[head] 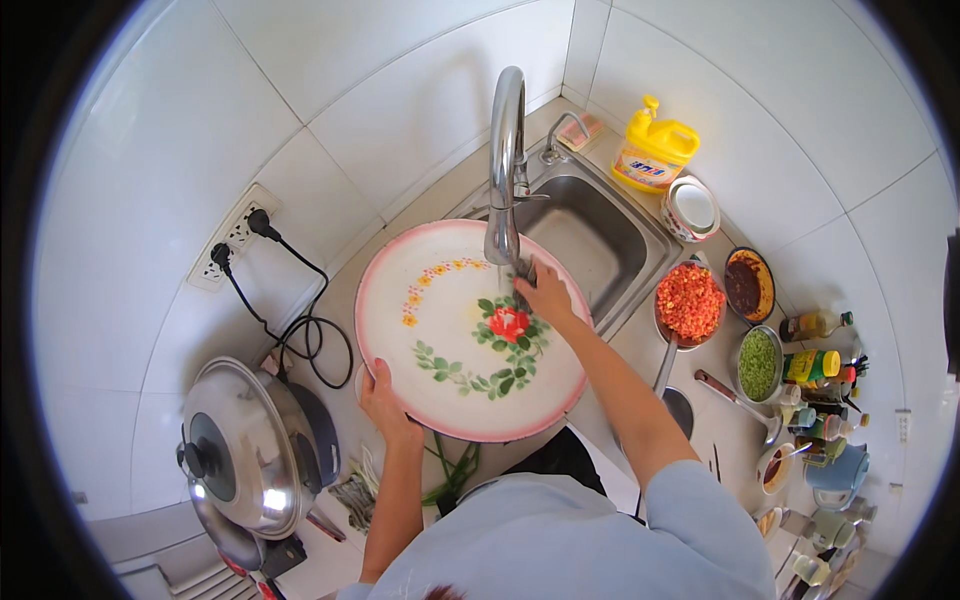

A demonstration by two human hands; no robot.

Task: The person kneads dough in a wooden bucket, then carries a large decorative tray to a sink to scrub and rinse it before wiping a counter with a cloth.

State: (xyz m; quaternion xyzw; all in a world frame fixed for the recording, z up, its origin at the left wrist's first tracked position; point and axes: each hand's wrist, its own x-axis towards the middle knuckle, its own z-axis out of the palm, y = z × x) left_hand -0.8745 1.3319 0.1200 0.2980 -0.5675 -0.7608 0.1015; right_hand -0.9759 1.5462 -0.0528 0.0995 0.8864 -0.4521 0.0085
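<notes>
My left hand (390, 405) grips the lower left rim of a large round enamel tray (457, 315), white with a pink edge and painted flowers. The tray is tilted below the chrome faucet (506, 142) and covers part of the sink (592, 247). A thin stream of water seems to fall from the spout onto it. In my right hand (547, 292) is a dark scrubber (521, 285), perhaps steel wool, held at the tray's upper right surface. My fingers hide part of it.
Right of the sink stand a yellow detergent jug (652, 154), a bowl of chopped red peppers (690, 301), a pan of chopped green vegetable (759, 364) and several condiment bottles (814, 365). At left are a lidded steel pot (240, 442) and plugged-in black cords (319, 322). Green stalks (457, 472) lie below the tray.
</notes>
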